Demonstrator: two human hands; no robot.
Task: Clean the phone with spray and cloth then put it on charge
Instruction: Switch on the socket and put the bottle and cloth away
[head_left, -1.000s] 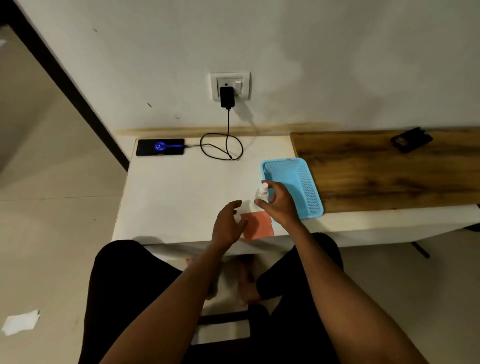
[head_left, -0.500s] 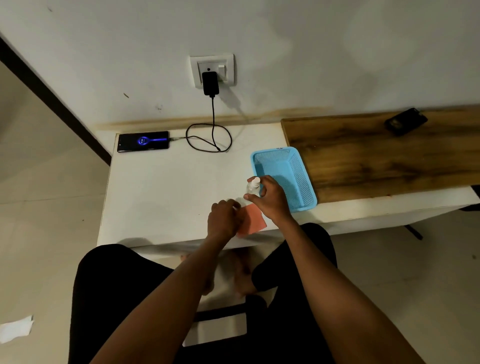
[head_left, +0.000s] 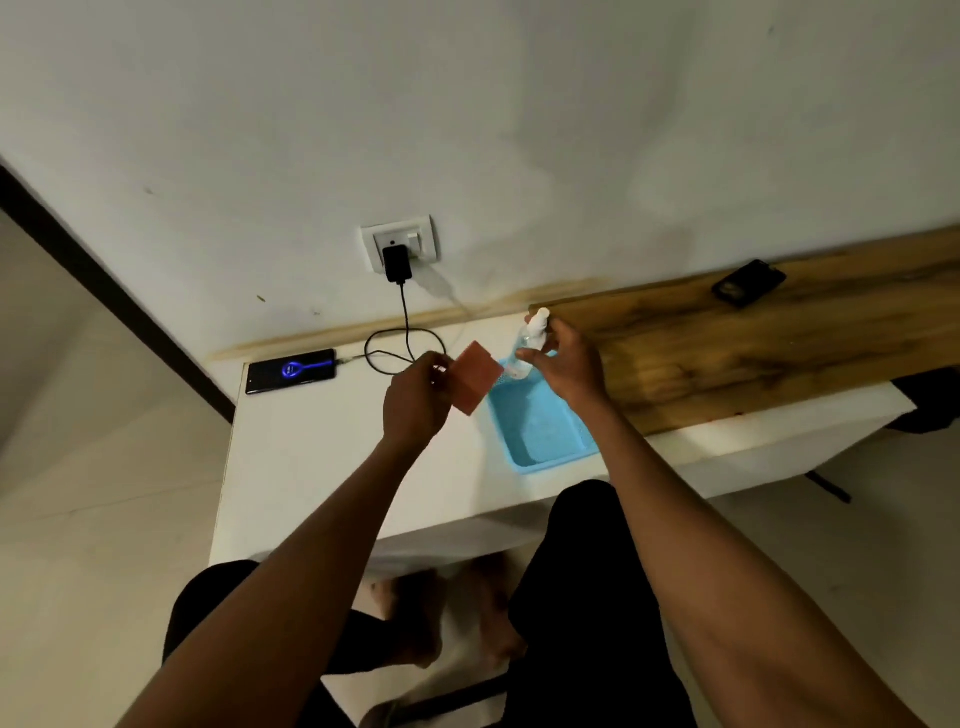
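Holding cloth (head_left: 475, 376) in left hand (head_left: 415, 402), bottle (head_left: 530, 340) gripped in right hand (head_left: 569, 366), mid-frame: aim nozzle at cloth w/ light mist, not phone (head_left: 291, 370).

Two phones (head_left: 291, 370) (head_left: 748, 283), one cloth (head_left: 475, 376), one spray bottle (head_left: 530, 340), one basket (head_left: 540, 441).

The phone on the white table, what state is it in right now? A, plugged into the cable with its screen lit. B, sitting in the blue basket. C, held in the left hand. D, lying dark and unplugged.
A: the phone lies flat at the table's far left corner, screen glowing blue, with the cable from the wall charger running to its end.
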